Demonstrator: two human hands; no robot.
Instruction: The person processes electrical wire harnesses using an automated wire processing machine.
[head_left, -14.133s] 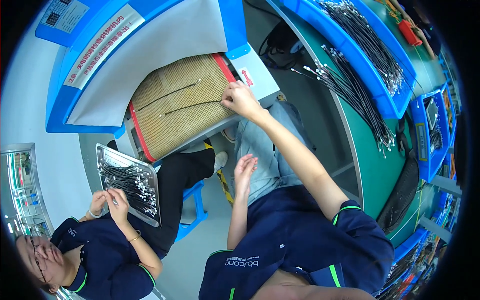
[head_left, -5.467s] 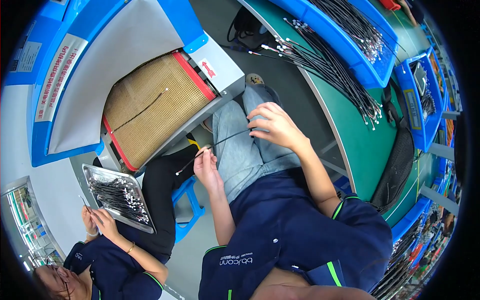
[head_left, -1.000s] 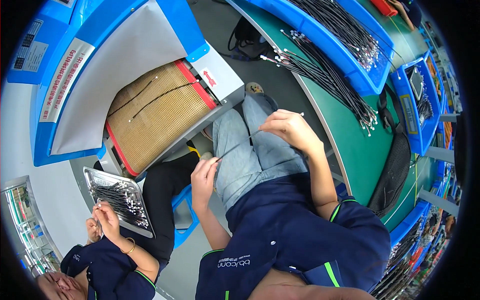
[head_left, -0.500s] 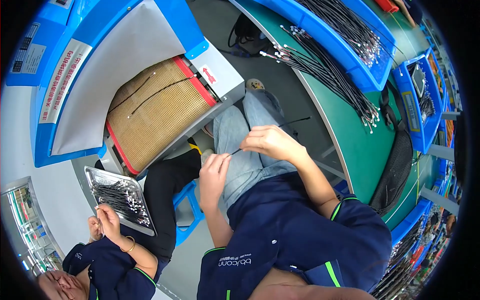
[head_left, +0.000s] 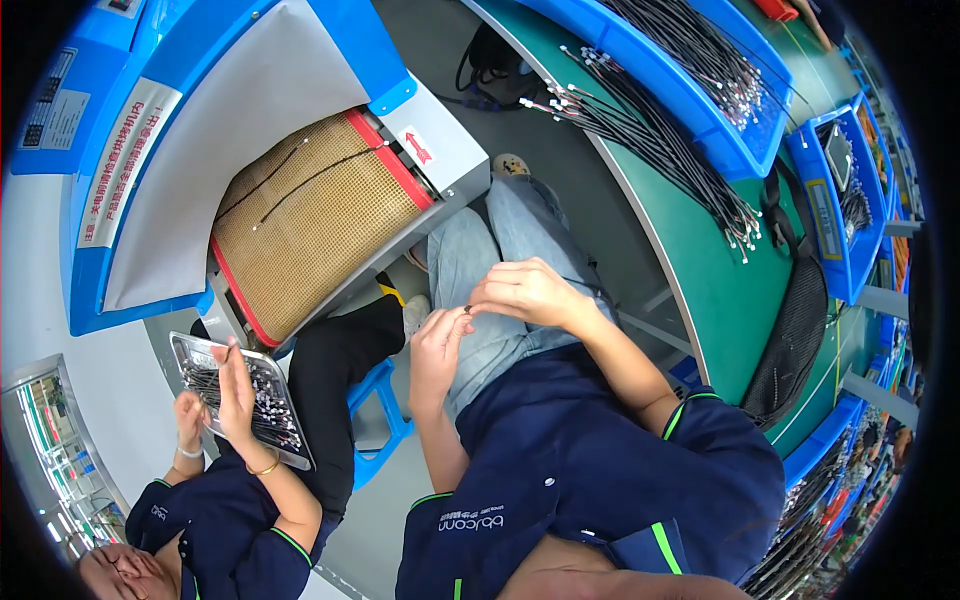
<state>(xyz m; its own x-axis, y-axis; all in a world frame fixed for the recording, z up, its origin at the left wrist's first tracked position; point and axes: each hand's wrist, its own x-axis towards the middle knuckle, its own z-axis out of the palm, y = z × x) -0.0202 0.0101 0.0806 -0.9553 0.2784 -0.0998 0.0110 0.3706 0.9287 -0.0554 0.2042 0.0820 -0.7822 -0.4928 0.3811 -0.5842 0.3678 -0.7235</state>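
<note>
Above my lap, my left hand (head_left: 436, 352) and my right hand (head_left: 530, 292) meet with their fingertips almost touching. Both pinch a thin black cable (head_left: 468, 309); only a short dark bit shows between the fingers, and the rest is hidden or lost against the jeans. Ahead and to the left, two black cables (head_left: 318, 184) with small white ends lie on the tan mesh belt (head_left: 335, 240) of a blue-and-grey conveyor machine (head_left: 450, 140). On the right, a bundle of black cables (head_left: 660, 145) with white connectors rests on the green table (head_left: 665, 215).
Blue bins (head_left: 715, 125) of cables stand on the table, with a black strap-like pouch (head_left: 790, 335) nearby. At left, a co-worker's hands (head_left: 232, 395) are over a metal tray (head_left: 305, 462) of cables. A blue stool (head_left: 378, 420) stands between us.
My right hand has moved slightly left and closer to my left hand; the cable's free end no longer shows. The belt cables have shifted slightly. The co-worker's hand has risen over the tray.
</note>
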